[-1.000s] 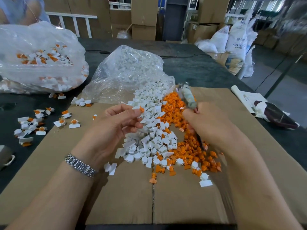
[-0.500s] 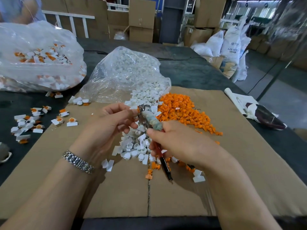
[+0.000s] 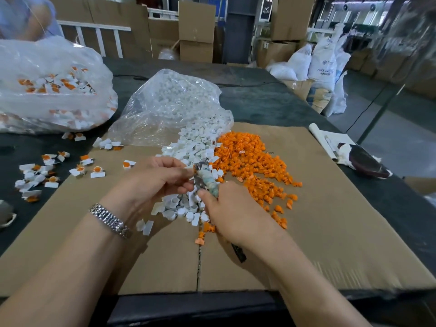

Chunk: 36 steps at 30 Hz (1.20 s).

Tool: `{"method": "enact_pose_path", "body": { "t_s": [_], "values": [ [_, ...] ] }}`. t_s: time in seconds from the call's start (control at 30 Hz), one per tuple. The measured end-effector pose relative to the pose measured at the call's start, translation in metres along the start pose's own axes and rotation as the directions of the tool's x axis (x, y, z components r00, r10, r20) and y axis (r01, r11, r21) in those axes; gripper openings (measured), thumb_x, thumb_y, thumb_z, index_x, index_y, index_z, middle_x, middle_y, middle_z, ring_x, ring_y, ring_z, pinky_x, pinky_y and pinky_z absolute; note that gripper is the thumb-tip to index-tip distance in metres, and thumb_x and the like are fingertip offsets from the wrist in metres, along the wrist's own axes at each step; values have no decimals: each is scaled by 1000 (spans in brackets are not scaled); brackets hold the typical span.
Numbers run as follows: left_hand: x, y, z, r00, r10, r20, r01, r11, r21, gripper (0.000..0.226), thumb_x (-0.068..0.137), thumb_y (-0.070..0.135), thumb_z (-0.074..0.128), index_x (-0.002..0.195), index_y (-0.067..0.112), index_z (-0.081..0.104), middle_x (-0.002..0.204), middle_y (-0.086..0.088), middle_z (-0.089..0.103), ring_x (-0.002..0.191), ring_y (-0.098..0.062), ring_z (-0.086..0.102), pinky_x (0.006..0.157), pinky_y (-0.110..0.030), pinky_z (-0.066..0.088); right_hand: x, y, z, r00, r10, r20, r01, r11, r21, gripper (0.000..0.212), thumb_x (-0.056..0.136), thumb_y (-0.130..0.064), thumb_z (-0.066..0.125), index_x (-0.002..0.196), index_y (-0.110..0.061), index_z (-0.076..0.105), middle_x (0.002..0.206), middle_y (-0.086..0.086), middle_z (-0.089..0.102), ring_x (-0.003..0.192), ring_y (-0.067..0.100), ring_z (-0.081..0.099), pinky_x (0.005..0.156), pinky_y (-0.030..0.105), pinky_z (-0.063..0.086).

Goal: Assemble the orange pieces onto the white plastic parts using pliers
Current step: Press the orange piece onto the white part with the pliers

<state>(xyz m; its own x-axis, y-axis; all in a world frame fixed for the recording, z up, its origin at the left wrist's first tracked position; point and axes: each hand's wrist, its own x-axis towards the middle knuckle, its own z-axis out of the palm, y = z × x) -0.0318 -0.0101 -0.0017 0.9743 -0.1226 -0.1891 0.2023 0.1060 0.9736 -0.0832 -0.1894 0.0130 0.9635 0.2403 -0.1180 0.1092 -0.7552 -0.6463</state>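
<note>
A heap of small white plastic parts [image 3: 188,147] spills from a clear bag onto the cardboard sheet [image 3: 330,220]. To its right lies a spread of orange pieces [image 3: 247,156]. My left hand [image 3: 155,180] pinches a small white part at its fingertips. My right hand [image 3: 233,215] grips the pliers [image 3: 206,179], whose taped head meets the part in my left fingers. The black handle end sticks out below my right palm. Whether an orange piece sits in the jaws is hidden.
A clear bag [image 3: 169,107] of white parts lies behind the heap. A larger bag [image 3: 52,90] of assembled white-and-orange parts sits at far left, with several loose assembled parts [image 3: 49,171] on the dark table. A rolled paper and dark object [image 3: 354,156] lie at right.
My right hand brought the pliers from above the orange pile leftward to my left hand's fingertips, and they now stay together there. The left hand has barely moved.
</note>
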Motion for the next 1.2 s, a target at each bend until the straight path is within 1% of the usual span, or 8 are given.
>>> {"method": "enact_pose_path", "body": {
  "t_s": [0.1,0.23,0.37,0.5,0.7,0.83,1.1,1.2],
  "values": [
    [-6,0,3,1000,-4,20,4,1000,7,15,75,15,77,80,3,70,65,-11,71,60,-17,72,54,-19,57,-3,2,-11,997,18,77,-23,997,70,55,103,-54,43,79,-7,57,69,13,60,60,28,59,68,43,56],
    [-23,-2,-10,983,64,-173,-36,986,162,15,94,19,69,91,5,73,77,-12,77,66,-20,75,61,-24,60,3,15,-34,997,43,69,-44,999,8,51,99,-65,43,82,-17,50,75,6,53,66,20,51,62,34,39],
    [-44,-8,-47,813,287,-507,47,835,548,16,95,24,73,84,13,76,66,1,75,58,-11,73,56,-22,56,24,51,-54,975,167,-144,-200,944,-263,50,97,-62,45,108,-15,54,105,8,61,97,29,59,86,43,50],
    [-61,-4,-76,698,344,-628,178,767,617,28,93,18,75,119,9,69,92,-4,75,74,-20,73,77,-41,61,42,78,-61,933,228,-280,-331,848,-413,61,95,-61,50,131,-11,53,136,18,54,127,39,50,107,56,39],
    [-85,0,-56,948,59,-311,209,620,756,44,80,47,84,118,38,63,102,6,71,80,-15,70,64,-27,52,60,83,-51,939,112,-326,-275,811,-516,69,95,-69,45,130,-11,54,142,20,49,132,39,44,107,58,35],
    [-80,-7,-38,986,-5,-168,147,512,847,80,72,43,91,142,38,52,96,7,57,79,-8,59,55,-14,40,54,74,-56,957,72,-282,-213,834,-509,81,87,-77,46,139,-15,46,150,17,39,139,36,34,109,57,31],
    [-59,-10,-12,990,-61,-127,140,363,921,147,46,64,94,163,37,10,148,-5,44,130,-24,48,104,-36,43,2,46,-77,946,269,181,-170,888,-428,121,51,-65,91,145,-23,28,95,2,63,80,21,69,75,42,62],
    [-55,-14,1,989,-67,-129,145,353,924,153,48,61,95,164,32,0,164,-3,30,146,-29,38,115,-40,36,-1,40,-62,934,284,217,-157,871,-466,124,54,-58,94,148,-21,22,99,2,61,86,24,67,78,40,59]
  ]
}}
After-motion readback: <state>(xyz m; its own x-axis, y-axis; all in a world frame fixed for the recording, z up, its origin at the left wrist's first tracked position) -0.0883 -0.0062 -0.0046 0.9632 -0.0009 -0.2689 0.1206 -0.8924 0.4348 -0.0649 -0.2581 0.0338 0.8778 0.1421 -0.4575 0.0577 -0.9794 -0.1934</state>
